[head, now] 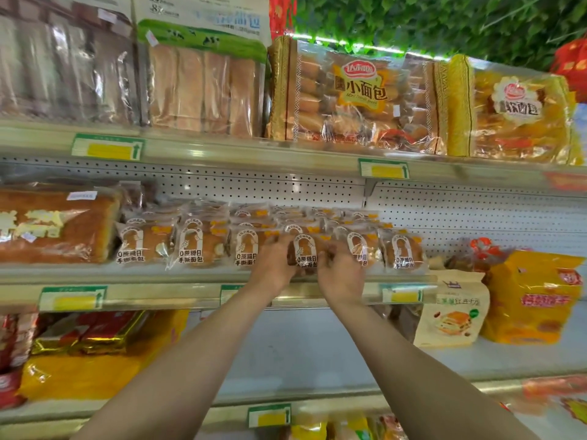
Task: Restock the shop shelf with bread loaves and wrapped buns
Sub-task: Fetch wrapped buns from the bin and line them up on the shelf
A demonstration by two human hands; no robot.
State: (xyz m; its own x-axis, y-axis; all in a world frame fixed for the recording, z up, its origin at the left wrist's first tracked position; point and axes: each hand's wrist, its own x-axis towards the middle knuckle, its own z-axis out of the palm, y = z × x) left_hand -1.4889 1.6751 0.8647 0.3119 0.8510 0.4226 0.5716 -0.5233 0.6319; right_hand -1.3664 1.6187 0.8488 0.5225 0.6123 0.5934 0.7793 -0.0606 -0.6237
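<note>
Two bare forearms reach up and forward from the bottom of the view to the middle shelf (190, 274), a pale metal ledge with green-framed yellow price tags (72, 299) along its front edge. The left hand (275, 261) and the right hand (341, 270) meet at one clear-wrapped brown bun (305, 249) printed with white and dark lettering, standing at the front of the shelf; the left hand's fingers curl over its left side and the right hand's fingers close on its right side, so both hands grip it between them. This bun sits in a front row of like wrapped buns (190, 246) that runs to both sides of it, with more stacked behind, against the white perforated back panel (444, 211). At the left end of the same shelf lies a large brown loaf in clear film (57, 227). Down to the right, on the lower shelf, stand a cream pouch with a cake picture (451, 312) and a yellow bag (533, 296) just beside it. On the top shelf, farthest up, stand clear bags of sliced bread (203, 90) and gold-trimmed bags of small rolls (355, 96).
</note>
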